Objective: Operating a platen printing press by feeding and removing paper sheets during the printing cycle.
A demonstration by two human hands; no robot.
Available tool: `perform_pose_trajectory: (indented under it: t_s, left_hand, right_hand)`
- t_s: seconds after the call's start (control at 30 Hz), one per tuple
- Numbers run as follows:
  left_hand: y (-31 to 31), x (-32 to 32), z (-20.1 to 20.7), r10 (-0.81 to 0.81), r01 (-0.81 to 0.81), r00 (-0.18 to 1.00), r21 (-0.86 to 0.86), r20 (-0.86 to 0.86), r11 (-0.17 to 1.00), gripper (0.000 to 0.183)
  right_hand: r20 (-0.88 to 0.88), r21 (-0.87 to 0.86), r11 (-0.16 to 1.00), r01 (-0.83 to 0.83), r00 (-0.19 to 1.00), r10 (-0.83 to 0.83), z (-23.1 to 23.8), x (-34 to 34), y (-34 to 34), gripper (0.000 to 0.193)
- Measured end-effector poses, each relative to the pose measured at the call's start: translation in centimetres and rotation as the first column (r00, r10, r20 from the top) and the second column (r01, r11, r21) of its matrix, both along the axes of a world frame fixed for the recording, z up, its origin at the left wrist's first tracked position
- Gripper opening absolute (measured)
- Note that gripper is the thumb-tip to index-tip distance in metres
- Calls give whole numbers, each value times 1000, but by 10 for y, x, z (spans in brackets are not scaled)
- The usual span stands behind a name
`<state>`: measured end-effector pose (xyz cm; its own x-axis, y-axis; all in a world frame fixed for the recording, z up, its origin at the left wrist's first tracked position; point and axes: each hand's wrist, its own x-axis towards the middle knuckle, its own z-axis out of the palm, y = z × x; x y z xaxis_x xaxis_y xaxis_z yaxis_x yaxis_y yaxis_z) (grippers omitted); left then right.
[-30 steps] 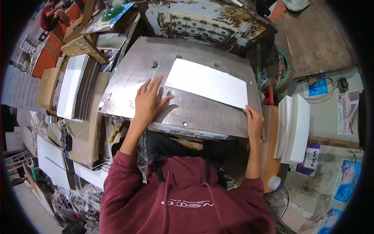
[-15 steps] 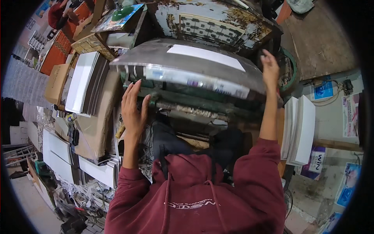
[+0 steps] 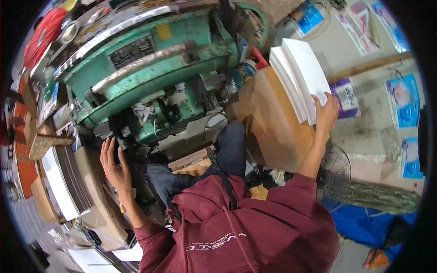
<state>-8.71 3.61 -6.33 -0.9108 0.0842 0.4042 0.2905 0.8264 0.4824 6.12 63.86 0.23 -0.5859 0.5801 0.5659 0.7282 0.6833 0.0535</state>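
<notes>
In the head view, my left hand (image 3: 117,167) is open and holds nothing; its fingers point forward and lie close together, with the thumb a little apart. It is near the lower left corner of the green machine (image 3: 150,77), and I cannot see a clear contact between them. The left forearm comes up from the maroon sleeve (image 3: 157,243) and leans to the left.

My right hand (image 3: 327,116) is well apart from the left, stretched out to my right side with the forearm rising steeply. Its fingers are bent at the near end of the white sheets (image 3: 306,63), with the thumb spread from them. It seems to touch this end, but I cannot tell if it grips.

The white sheets are ahead of this hand, on the brown desk (image 3: 264,118). They are long and narrow, in thick piles set side by side, with a plain top and fine layers along the side. A purple box (image 3: 344,98) is just to the right of this hand, and a fan (image 3: 339,170) is behind it. Left of my left hand stands another white stack (image 3: 59,182), beside brown cardboard (image 3: 98,191).
</notes>
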Motion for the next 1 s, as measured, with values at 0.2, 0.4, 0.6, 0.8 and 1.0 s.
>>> perform_pose_trajectory:
  t_s: [0.2,0.4,0.6,0.8,1.0]
  left_hand:
    - [47,-2,-17,-185,183,981,-37,-61,982,33]
    - [67,6,-16,-279,277,959,-35,-51,960,34]
    - [66,0,-11,-293,294,956,-23,17,956,34]
    - [70,-36,34,-319,325,942,-38,104,945,36]
    - [77,-118,92,-395,406,908,65,-136,911,49]
  right_hand:
    - [46,-98,995,-19,999,24,-57,57,7,52]
    - [-95,-639,768,-50,995,-14,-41,76,43,50]
    - [-37,-747,665,-18,999,-14,-23,71,65,55]
    - [-14,-679,733,-38,999,39,-15,38,64,52]
    - [-47,-58,993,-100,994,98,-11,1,50,30]
